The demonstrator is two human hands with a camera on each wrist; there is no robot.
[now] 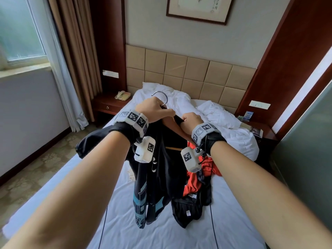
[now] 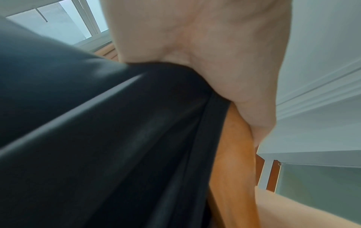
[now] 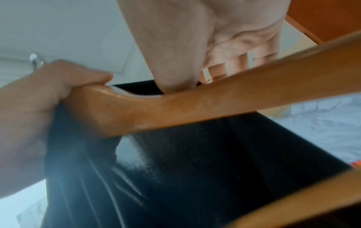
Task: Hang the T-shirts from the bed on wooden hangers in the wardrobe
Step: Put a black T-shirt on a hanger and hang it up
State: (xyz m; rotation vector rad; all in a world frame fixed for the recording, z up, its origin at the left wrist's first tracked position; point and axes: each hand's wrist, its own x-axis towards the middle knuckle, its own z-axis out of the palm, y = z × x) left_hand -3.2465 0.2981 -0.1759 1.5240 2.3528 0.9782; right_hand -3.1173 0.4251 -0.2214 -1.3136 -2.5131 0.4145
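Note:
Above the bed I hold a wooden hanger [image 1: 173,128] with a metal hook [image 1: 160,97]. My left hand [image 1: 156,109] grips its top just under the hook. A black T-shirt [image 1: 158,178] with a teal print hangs from it, draped over the hanger's left arm. My right hand [image 1: 189,119] pinches the shirt's black collar at the hanger's right arm. In the right wrist view the hanger [image 3: 215,104] crosses the frame, with the left hand [image 3: 45,95] round its middle and the shirt [image 3: 195,169] below. The left wrist view shows the shirt's fabric [image 2: 97,138] over the hanger [image 2: 234,154].
An orange T-shirt [image 1: 195,184] and another black one [image 1: 188,211] lie crumpled on the white bed [image 1: 161,234]. A rumpled duvet [image 1: 224,123] and the padded headboard [image 1: 188,72] are beyond. Nightstands flank the bed, the left one with a phone [image 1: 122,95]. No wardrobe is visible.

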